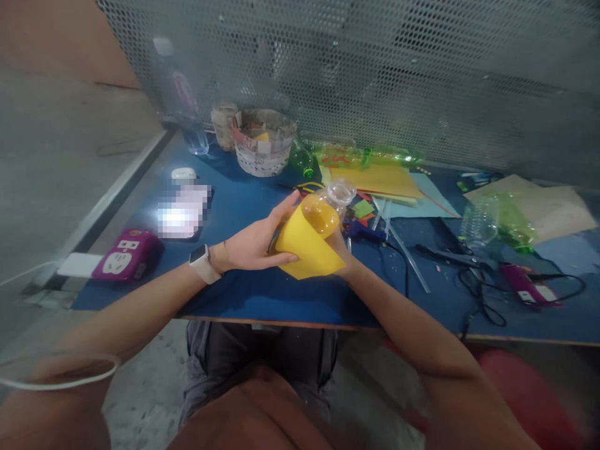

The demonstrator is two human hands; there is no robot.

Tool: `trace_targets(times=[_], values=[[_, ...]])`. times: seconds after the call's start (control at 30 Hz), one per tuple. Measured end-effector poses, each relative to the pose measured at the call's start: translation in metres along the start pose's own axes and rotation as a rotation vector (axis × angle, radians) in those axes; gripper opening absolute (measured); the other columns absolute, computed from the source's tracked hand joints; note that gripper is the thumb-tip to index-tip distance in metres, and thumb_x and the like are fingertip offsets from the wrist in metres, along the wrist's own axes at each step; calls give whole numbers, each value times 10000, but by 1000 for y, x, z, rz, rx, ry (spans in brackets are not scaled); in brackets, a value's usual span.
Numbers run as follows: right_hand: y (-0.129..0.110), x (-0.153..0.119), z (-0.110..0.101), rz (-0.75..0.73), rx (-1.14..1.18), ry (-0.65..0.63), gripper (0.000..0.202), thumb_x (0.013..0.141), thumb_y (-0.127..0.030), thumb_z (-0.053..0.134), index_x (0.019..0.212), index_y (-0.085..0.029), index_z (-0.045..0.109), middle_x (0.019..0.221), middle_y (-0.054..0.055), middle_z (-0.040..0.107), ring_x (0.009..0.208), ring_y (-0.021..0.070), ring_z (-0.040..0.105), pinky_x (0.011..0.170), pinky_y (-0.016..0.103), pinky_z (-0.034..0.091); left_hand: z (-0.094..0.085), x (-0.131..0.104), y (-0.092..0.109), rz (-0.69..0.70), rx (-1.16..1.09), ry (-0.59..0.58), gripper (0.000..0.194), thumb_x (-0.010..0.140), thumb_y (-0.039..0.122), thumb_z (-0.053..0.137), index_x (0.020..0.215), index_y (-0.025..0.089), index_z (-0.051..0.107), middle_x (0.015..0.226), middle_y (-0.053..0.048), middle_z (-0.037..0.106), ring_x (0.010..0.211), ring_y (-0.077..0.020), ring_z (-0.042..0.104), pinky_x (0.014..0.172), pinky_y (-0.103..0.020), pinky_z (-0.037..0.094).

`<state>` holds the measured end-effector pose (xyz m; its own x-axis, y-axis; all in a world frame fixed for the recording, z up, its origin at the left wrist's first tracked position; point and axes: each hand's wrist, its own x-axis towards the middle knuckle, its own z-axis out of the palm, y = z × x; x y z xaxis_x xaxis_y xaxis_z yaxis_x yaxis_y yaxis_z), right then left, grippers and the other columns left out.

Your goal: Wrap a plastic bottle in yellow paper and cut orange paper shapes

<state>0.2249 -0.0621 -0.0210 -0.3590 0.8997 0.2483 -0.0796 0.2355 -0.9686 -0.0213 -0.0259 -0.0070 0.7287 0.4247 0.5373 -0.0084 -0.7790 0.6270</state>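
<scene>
Over the near edge of the blue counter (225, 215), about midway along it, a bright yellow sheet of paper (309, 250) is curled around a clear plastic bottle (341, 192), whose ridged, transparent end sticks out at the far side of the curl. The bottle is tilted away from the person, and the sheet's near corner hangs loose.

The left hand (255, 244), with a white-banded watch (205, 264) on its wrist, holds the sheet from the left: the thumb lies across the near face, the other fingers reach up along the far side, and the paper is clamped between them. The right hand (345, 255) is at the sheet's right side, mostly hidden behind it; how its fingers are set cannot be told.

Just right of the hands lies a dark blue glue gun (364, 231) with a black cord, near clear thin sticks (410, 259). Behind are orange-yellow paper sheets (391, 180) and a round woven newspaper basket (265, 156), with a green plastic bottle (302, 159) beside it. To the left sits a purple power adapter (124, 255); well to the right are green-and-clear plastic pieces (504, 222) and a second purple adapter (529, 286).
</scene>
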Motion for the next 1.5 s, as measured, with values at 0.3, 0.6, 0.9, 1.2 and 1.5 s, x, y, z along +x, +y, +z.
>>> trace_targets(times=[0.3,0.6,0.9,1.2,1.5], values=[[-10,4,10,-264,-175,231,1052,619,-877,1036,1409,-299,650,1440,139,768,1427,413,732,1231,589,628,2,-5,-9,-4,124,70,1249,1005,539,864,1922,229,73,1795,-285,549,1401,-439,786,1126,-525,674],[-12,6,15,-342,-246,284,884,679,-799,1045,1218,-306,548,1218,71,722,1123,299,754,1036,507,673,5,-4,-6,-45,115,115,1182,986,528,879,1896,240,182,1813,-268,530,1501,-435,732,1171,-516,674],[-13,3,11,-462,-301,341,551,1080,-814,578,1305,-313,542,1241,106,680,1137,302,755,951,499,666,1,0,3,-177,283,255,1082,995,587,860,1838,222,289,1790,-245,564,1534,-413,718,1194,-484,659],[-33,-7,20,-1034,-739,392,238,998,-343,773,1213,-313,677,941,43,667,800,270,685,708,472,622,-14,1,-1,-216,587,243,1050,1041,473,770,1873,226,179,1762,-228,576,1528,-423,687,1201,-543,640],[-50,0,64,-927,-1164,-350,334,1163,-133,590,1429,-200,781,1517,129,810,1527,272,688,1299,516,571,-1,11,6,-285,583,192,747,1094,453,628,1803,266,486,1448,-169,754,1259,-398,761,1152,-610,601]])
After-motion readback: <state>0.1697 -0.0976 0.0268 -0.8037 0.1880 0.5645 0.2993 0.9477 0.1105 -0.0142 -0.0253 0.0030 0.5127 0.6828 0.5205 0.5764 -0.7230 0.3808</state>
